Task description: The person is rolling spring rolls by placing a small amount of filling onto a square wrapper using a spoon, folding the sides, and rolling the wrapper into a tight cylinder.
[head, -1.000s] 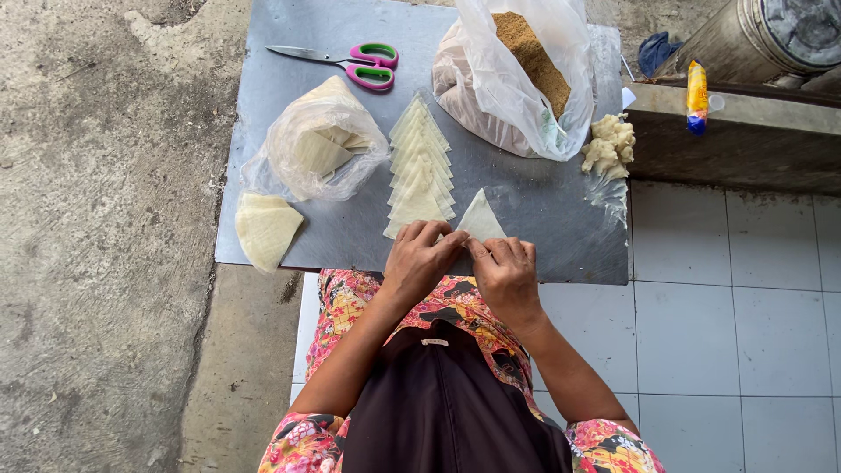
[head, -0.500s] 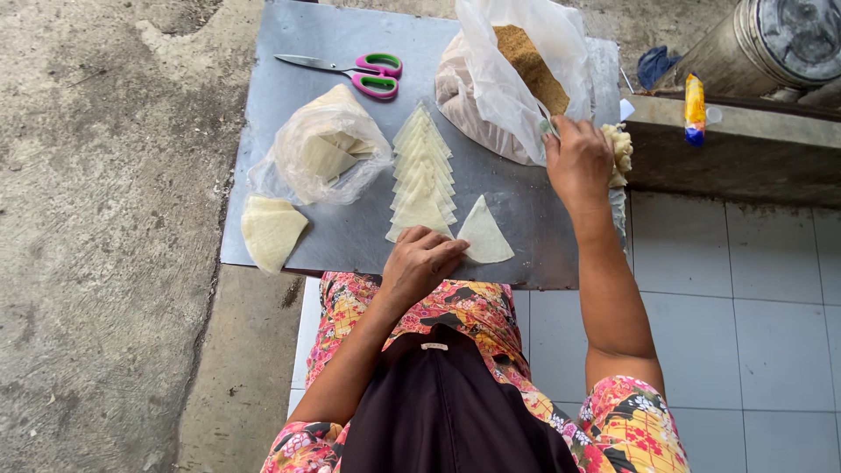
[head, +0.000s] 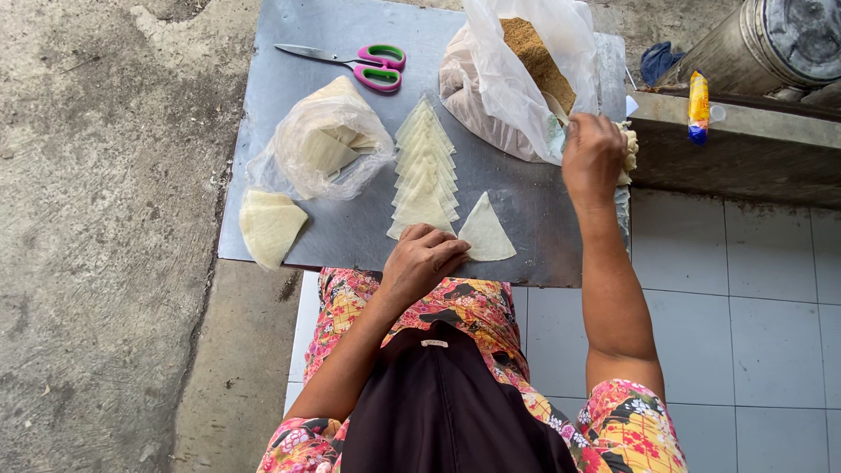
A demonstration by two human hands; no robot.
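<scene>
My left hand [head: 425, 258] rests at the near edge of the grey metal sheet [head: 350, 232], fingers curled on the corner of a single pale triangular wrapper [head: 487, 233]. A fanned row of folded triangular wrappers [head: 424, 171] lies just beyond it. My right hand [head: 593, 158] is at the sheet's far right, closed around what looks like a spoon handle [head: 555, 109] that sticks out of a clear plastic bag of brown crumbly filling [head: 534, 57]. A pale lump of paste [head: 627, 147] sits right beside that hand.
A clear bag with more wrappers [head: 324, 144] lies left of the row, and a loose stack of wrappers [head: 270, 225] hangs over the sheet's left corner. Pink and green scissors [head: 368, 66] lie at the back. A metal drum [head: 780, 44] and a yellow packet [head: 698, 105] stand at the right.
My right hand left the single wrapper and moved up and right to the filling bag, then settled a little lower beside it. My left hand stayed on the wrapper.
</scene>
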